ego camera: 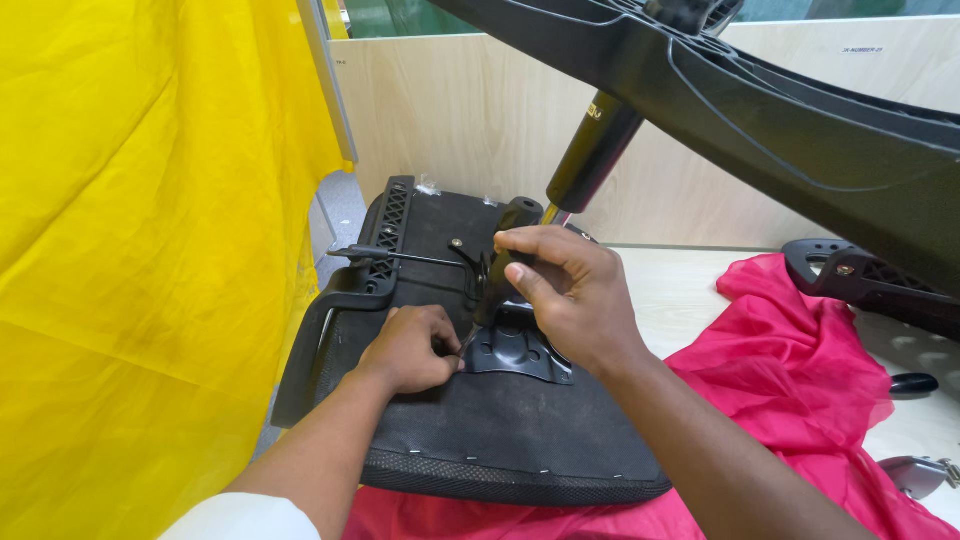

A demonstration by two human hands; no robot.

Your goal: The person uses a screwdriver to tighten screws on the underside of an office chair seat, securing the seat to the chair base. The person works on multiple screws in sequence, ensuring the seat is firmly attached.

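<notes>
An upturned black office chair seat (500,430) lies in front of me, its underside facing up. A black metal tilt mechanism plate (515,350) sits on the middle of it, with a thin lever rod (400,255) sticking out to the left. My right hand (570,295) grips the black upright part of the mechanism from above. My left hand (410,350) rests on the seat with its fingertips pinched at the plate's left edge; what they hold is hidden. A black gas-lift cylinder (590,155) rises behind the mechanism.
Yellow cloth (130,250) hangs along the left. A red cloth (800,380) lies on the pale table to the right. A black chair base arm (800,110) crosses overhead at the top right, and a black armrest part (870,280) lies at the right. A wooden panel (450,110) stands behind.
</notes>
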